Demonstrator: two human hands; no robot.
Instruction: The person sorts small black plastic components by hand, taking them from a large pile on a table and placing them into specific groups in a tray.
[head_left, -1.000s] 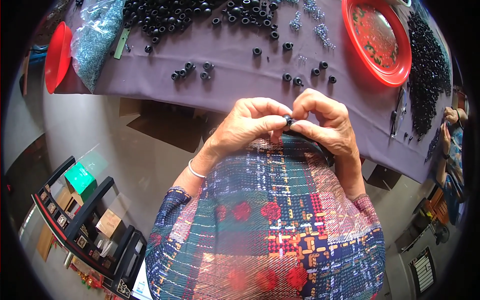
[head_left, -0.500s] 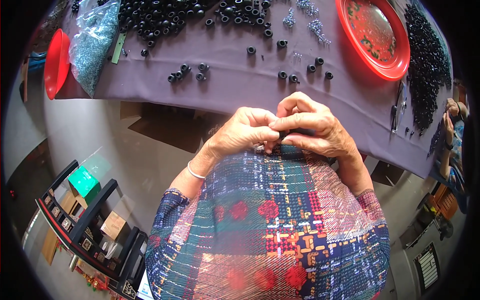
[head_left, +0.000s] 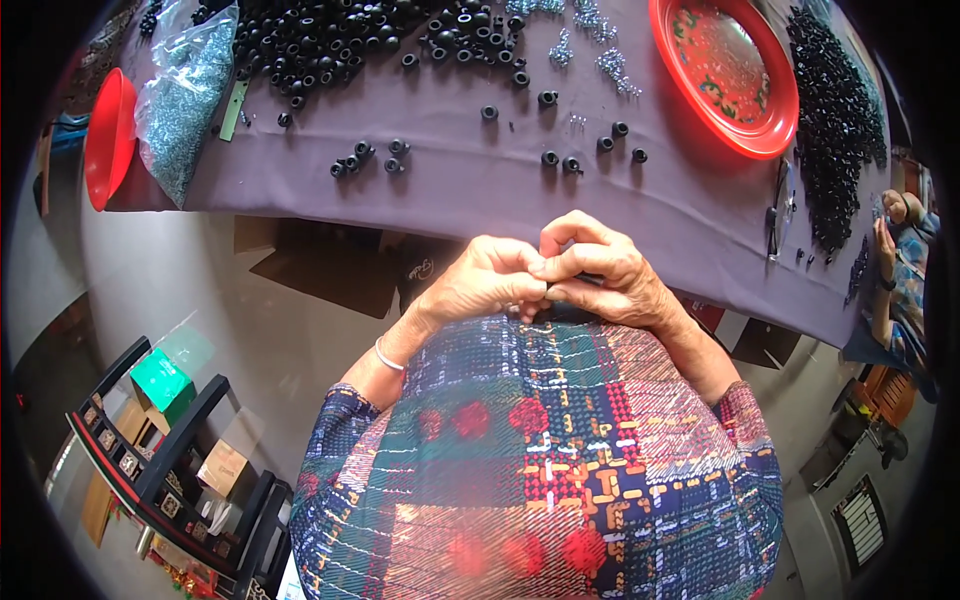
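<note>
My left hand and my right hand meet in front of my body, just off the table's near edge. Both are closed, thumbs and fingertips pinched together. Something small and dark seems to be between them, but the fingers hide most of it. Just beyond my hands on the table lie several loose black ring-shaped parts, with another small group to the left. A few tiny silver screws lie near the right group.
The table wears a purple-grey cloth. Across its back lie a heap of black round parts, a bag of small silvery pieces, a red bowl, a red tray and small black pieces. Another person's hands work at far right.
My hands stay pinched together and sit slightly lower and further left in the picture. The table's things have shifted slightly in the picture with the head's movement.
</note>
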